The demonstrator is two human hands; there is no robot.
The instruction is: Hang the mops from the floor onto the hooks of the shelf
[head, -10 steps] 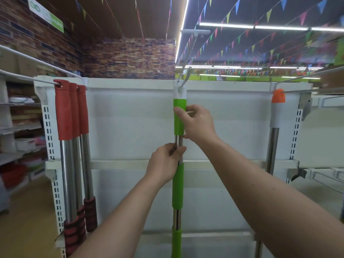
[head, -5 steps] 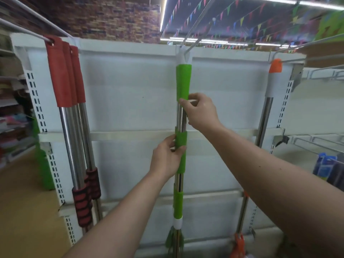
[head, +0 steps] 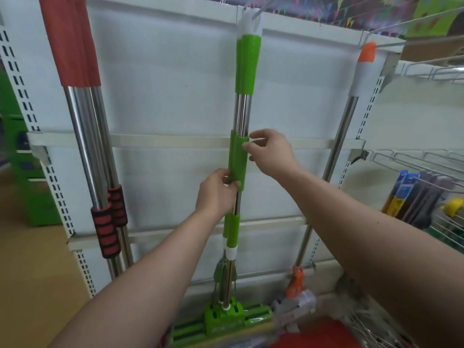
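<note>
A: Mop (head: 247,66) is up. Top white cap sits at the hook (head: 253,11) on the shelf (head: 175,71), shaft vertical, green head near the floor.

B: Grip status?

A: We've got the left hand (head: 217,194) wrapped on the shaft just under the green mid sleeve (head: 237,159), fingers curled round it. Right hand (head: 270,154) is at the sleeve's upper edge, thumb and fingertips touching or just beside it. Looks like a light pinch, not a full clench.

B: Seated on the hook?

A: Can't tell, the top is blurred at the frame edge. Before we let go we should ease weight off slowly, check that the cap loop carries it, and keep the shaft plumb so the head doesn't swing into the orange mop (head: 351,121) to the right.

B: Neighbours?

A: Red mops (head: 82,121) hang to the left, well apart. Orange one hangs on the right upright, clear of ours.

B: Release order?

A: Our call: right hand first, left stays until the mop hangs dead. Then let go.

B: Containers?

A: Wire basket (head: 447,222), right edge. Holds dark and blue carded packs (head: 404,189) and something yellow (head: 454,207); too small to identify. Red thing at the bottom, unclear what.
</note>
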